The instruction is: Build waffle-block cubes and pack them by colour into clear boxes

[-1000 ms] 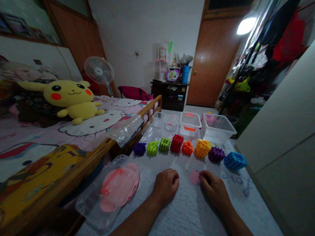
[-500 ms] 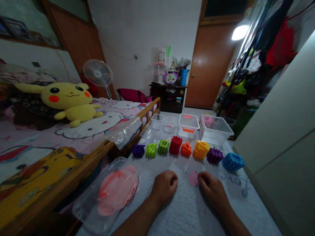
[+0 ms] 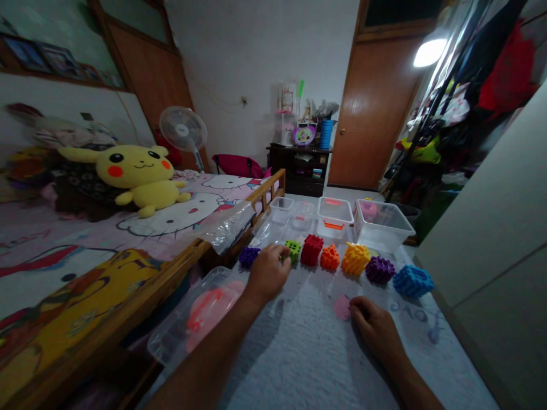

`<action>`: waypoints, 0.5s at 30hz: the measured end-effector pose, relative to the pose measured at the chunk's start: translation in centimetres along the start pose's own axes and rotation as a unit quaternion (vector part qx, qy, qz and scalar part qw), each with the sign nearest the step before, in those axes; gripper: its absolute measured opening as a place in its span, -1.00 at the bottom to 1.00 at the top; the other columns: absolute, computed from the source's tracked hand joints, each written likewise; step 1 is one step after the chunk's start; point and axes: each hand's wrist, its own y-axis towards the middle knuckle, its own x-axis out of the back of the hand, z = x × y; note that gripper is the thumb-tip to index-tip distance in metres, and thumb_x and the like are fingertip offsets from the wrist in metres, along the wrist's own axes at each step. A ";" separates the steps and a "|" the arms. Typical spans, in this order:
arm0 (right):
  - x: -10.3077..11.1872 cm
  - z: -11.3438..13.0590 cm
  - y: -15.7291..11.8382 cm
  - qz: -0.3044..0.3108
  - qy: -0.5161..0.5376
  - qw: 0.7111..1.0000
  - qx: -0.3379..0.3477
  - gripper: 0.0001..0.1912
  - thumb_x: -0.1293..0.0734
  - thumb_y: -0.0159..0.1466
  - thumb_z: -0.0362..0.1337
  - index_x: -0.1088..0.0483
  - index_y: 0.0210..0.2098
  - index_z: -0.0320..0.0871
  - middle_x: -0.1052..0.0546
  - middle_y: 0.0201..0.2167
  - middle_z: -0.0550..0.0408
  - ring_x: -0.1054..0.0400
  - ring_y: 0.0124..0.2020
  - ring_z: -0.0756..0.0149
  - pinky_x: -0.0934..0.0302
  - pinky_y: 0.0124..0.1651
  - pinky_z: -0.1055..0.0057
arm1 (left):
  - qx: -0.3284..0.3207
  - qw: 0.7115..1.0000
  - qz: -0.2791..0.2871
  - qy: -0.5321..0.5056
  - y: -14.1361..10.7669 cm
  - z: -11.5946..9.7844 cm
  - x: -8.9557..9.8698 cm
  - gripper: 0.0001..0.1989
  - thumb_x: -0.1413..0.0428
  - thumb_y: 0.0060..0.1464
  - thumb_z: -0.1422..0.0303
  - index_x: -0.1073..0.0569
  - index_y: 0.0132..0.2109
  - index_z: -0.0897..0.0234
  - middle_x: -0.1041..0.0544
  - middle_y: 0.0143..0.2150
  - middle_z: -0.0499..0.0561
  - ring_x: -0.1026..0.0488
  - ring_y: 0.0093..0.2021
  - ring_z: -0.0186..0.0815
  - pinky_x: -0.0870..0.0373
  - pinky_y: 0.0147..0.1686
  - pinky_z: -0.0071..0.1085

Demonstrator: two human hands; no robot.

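My left hand (image 3: 268, 272) reaches to the row of interlocking plastic blocks, its fingers curled around a lime-green block that it almost wholly covers. To its left sits a dark purple block (image 3: 248, 257); just right of its fingertips is a green block (image 3: 293, 250). Further right in the row stand a red block (image 3: 311, 250), an orange one (image 3: 330, 258), a yellow one (image 3: 355, 259), a purple one (image 3: 380, 270) and a blue one (image 3: 413, 281). My right hand (image 3: 376, 324) rests closed on the tablecloth beside a pink printed spot (image 3: 342, 307), with nothing visible in it.
Clear plastic boxes stand behind the blocks, including a large bin (image 3: 384, 226) and one with orange clips (image 3: 335, 212). A clear lid or box over pink pieces (image 3: 209, 310) lies at left, partly behind my left forearm. A wooden bed rail (image 3: 171, 270) borders the table.
My left hand has moved forward and left from the tablecloth to the lime-green block, covering it. My right hand stays in place. The whole view has shifted slightly.
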 end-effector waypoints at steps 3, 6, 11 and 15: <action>0.0 0.0 0.0 0.000 0.002 1.000 0.001 -0.65 -0.16 0.22 -0.02 -0.44 -0.37 -0.11 -0.60 -0.43 -0.01 -0.47 -0.39 0.13 -0.26 -0.31 0.32 | 0.069 0.993 -0.023 0.093 5.4 3.0 2.3 -0.63 -0.02 0.09 0.48 -0.46 0.06 0.32 -0.50 0.08 0.14 -0.41 0.07 -0.20 -0.24 0.08 -0.37; 0.0 0.0 0.0 0.002 0.002 1.000 0.000 -0.65 -0.15 0.23 -0.03 -0.44 -0.36 -0.11 -0.60 -0.43 -0.01 -0.47 -0.39 0.14 -0.26 -0.31 0.33 | 0.124 0.983 -0.009 0.132 9.8 6.4 2.5 -0.67 -0.01 0.11 0.44 -0.47 0.02 0.35 -0.51 0.06 0.23 -0.37 0.13 -0.07 -0.21 0.10 -0.27; -0.2 -0.1 0.1 0.003 -0.004 1.000 -0.005 -0.65 -0.15 0.24 -0.04 -0.45 -0.36 -0.11 -0.59 -0.43 0.01 -0.47 -0.39 0.15 -0.25 -0.30 0.34 | 0.194 0.967 0.044 0.157 13.2 10.1 0.8 -0.65 -0.09 0.07 0.26 -0.50 -0.04 0.32 -0.56 -0.01 0.29 -0.47 0.01 0.01 -0.33 -0.09 -0.29; -0.4 -0.2 0.1 -0.001 -0.008 1.000 -0.014 -0.65 -0.15 0.23 -0.04 -0.46 -0.36 -0.10 -0.59 -0.44 0.03 -0.47 -0.41 0.16 -0.26 -0.31 0.35 | 0.211 0.962 0.064 0.158 13.9 11.5 -0.2 -0.65 -0.09 0.06 0.20 -0.53 -0.07 0.30 -0.59 -0.07 0.28 -0.52 -0.05 -0.02 -0.35 -0.20 -0.34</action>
